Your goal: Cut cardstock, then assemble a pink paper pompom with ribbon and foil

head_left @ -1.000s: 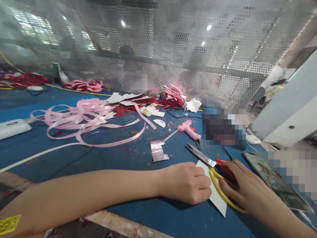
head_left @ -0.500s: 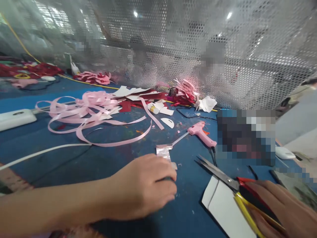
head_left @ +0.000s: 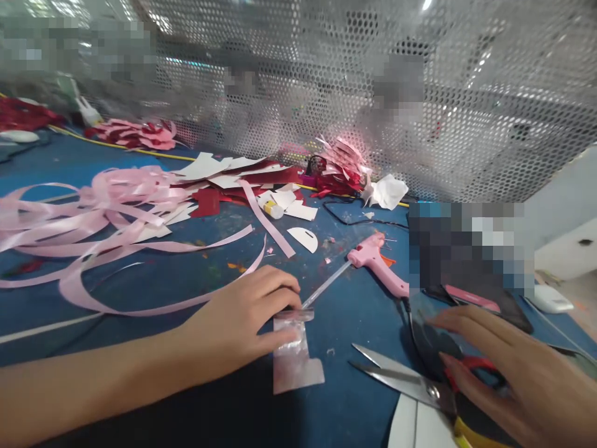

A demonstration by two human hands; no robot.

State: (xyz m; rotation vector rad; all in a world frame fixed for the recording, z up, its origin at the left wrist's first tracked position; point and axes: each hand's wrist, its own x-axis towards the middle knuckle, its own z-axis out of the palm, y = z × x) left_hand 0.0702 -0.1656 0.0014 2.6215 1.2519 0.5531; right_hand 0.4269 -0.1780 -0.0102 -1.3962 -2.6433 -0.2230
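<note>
My left hand (head_left: 242,317) lies on the blue table (head_left: 354,398), thumb and forefinger pinched on the top edge of a small shiny pink strip (head_left: 295,361). My right hand (head_left: 504,367) rests at the lower right on the red and yellow handles of a pair of scissors (head_left: 401,378), fingers curled through them. The blades point left and are slightly apart. A white card (head_left: 415,426) lies under the scissors. Just beyond the strip lies a pink glue gun (head_left: 375,258), its long tip reaching toward my left fingers.
Loose pink ribbon (head_left: 116,211) sprawls across the left. Red and white paper scraps (head_left: 233,180) and pink-red paper flowers (head_left: 340,165) lie at the back, before a perforated metal screen (head_left: 326,74). A dark phone (head_left: 471,298) lies near my right hand. People sit behind the screen.
My left hand left the white card, moved left and took hold of the shiny strip. My right hand and the scissors slid toward the lower right. The view shifted left and down.
</note>
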